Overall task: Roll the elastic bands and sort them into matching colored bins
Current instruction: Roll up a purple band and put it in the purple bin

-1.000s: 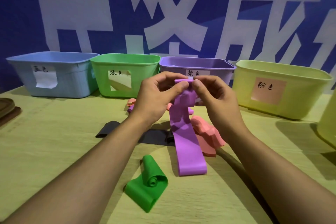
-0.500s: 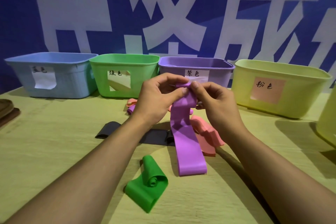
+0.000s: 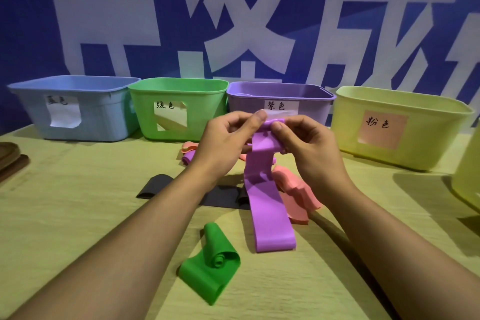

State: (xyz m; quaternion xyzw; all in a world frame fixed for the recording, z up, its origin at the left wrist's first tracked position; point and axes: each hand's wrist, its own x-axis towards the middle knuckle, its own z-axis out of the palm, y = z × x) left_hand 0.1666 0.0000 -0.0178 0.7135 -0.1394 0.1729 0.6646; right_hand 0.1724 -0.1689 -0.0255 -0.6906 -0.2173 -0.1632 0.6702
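Observation:
A long purple band (image 3: pixel 267 205) hangs from both hands down to the table, its top end curled into a small roll. My left hand (image 3: pixel 226 145) and my right hand (image 3: pixel 306 148) pinch that rolled top between thumbs and fingers, just in front of the purple bin (image 3: pixel 311 109). A half-rolled green band (image 3: pixel 211 269) lies near me. A pink band (image 3: pixel 293 189) lies crumpled right of the purple one, and a black band (image 3: pixel 155 186) lies flat behind my left arm. Small pink and purple bands (image 3: pixel 188 152) rest by the green bin (image 3: pixel 179 109).
Four bins stand in a row at the table's back: a blue bin (image 3: pixel 75 109), green, purple, and a yellow bin (image 3: pixel 405 130) with a pink label. Another yellow container (image 3: pixel 467 179) sits at the right edge. Dark brown objects (image 3: pixel 10 156) lie at the far left.
The two hands have rolled the purple band's top end a little further; the roll looks thicker. The band's lower end stays on the table.

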